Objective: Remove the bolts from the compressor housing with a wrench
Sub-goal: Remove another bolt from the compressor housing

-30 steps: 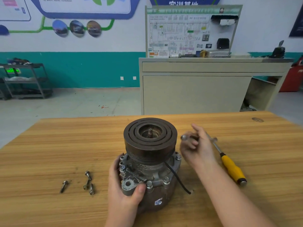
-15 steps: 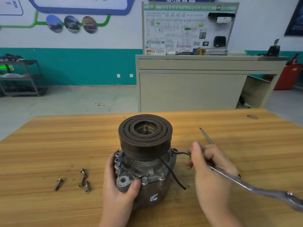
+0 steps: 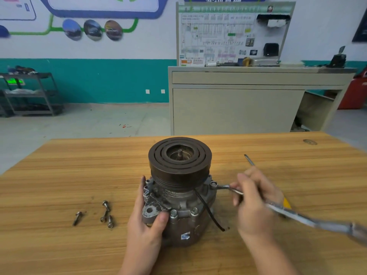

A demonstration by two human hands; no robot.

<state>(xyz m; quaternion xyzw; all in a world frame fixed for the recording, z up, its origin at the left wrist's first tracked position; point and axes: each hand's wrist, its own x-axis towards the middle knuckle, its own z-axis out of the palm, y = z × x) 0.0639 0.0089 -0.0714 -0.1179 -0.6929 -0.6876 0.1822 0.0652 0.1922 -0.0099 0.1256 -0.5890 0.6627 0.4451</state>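
Wrench time on this one: the long silver steel wrench (image 3: 297, 215) now has its small end sitting right on the bolt at the right side of the flange (image 3: 213, 184), where a second ago the right hand (image 3: 256, 201) was up behind the unit with the tool nowhere near a bolt head. So I'd say we've gone from lining up to actually being on the fastener, and the next thing is just swinging the handle to crack it loose.

Right hand has its fingers curled around the wrench shank close to the working end, and the long handle trails off toward the lower right edge, blurry. Left hand (image 3: 147, 221) hasn't budged: it's wrapped around the front left of the grimy grey cast-aluminium compressor housing (image 3: 178, 215), thumb pressed on the mounting ear, bracing it. Housing stands upright in the middle of the wood-grain table (image 3: 59, 185), dark grooved pulley (image 3: 179, 157) on top.

Three loose bolts (image 3: 105, 214) lie on the table to the left, well apart from the housing. A few more are in the flange, so roughly midway I reckon. Yellow-handled screwdriver (image 3: 250, 160) lies mostly hidden behind the right hand.
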